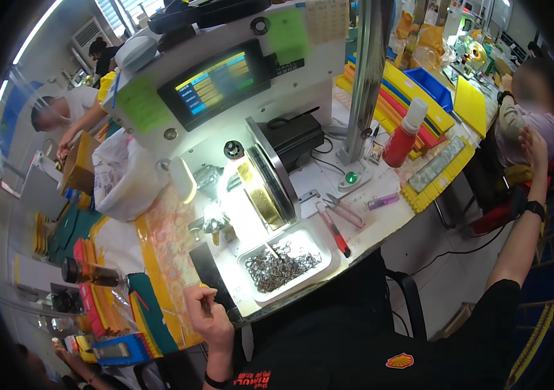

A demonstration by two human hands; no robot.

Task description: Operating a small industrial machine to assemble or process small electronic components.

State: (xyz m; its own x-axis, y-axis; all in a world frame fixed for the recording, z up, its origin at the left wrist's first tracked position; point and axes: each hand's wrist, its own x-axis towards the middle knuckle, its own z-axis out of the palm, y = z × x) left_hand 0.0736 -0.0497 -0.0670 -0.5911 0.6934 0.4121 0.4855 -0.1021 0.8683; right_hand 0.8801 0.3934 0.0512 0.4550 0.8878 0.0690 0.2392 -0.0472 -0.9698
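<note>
Your hands at the winding bench

Your left hand (207,317) rests at the bench edge, pinching a thin tool (206,305), just beside the tray (326,265) of small metal parts (281,265). Your right hand (534,148) is raised well off to the side, fingers loose, holding nothing.

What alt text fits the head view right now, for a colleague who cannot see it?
A seated person's left hand pinches a small thin piece at the workbench edge, near a tray of small metal parts under a lit machine with a screen. Their right hand is raised off to the side, touching a neighbouring person's shoulder.
</note>
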